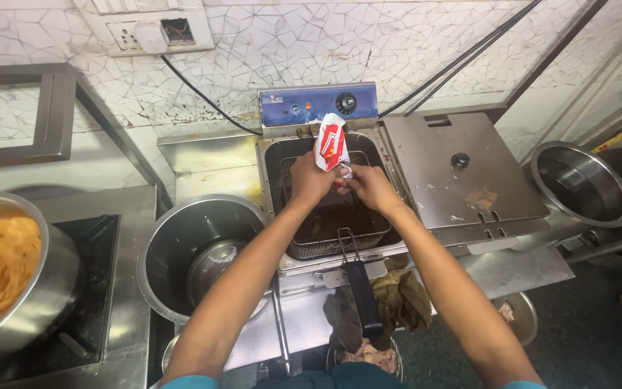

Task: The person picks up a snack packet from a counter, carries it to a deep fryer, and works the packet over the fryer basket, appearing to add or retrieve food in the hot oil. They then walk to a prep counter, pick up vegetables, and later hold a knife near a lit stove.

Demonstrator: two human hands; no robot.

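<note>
Counter point(520, 270): steel, against tiled wall.
Middle: fryer point(329, 194), flat lid point(462, 173) beside.
Left: pot point(203, 252), noodle bowl point(8, 266).
Right: empty pot point(581, 184).
Front edge: rag point(397, 299).

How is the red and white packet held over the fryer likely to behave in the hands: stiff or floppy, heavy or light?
Probably floppy: the red and white packet bends and creases where the left hand pinches it. Likely light, since fingers alone hold it upright above the fryer basket. Its glossy film may be slippery, so the right hand at its lower corner helps.
</note>
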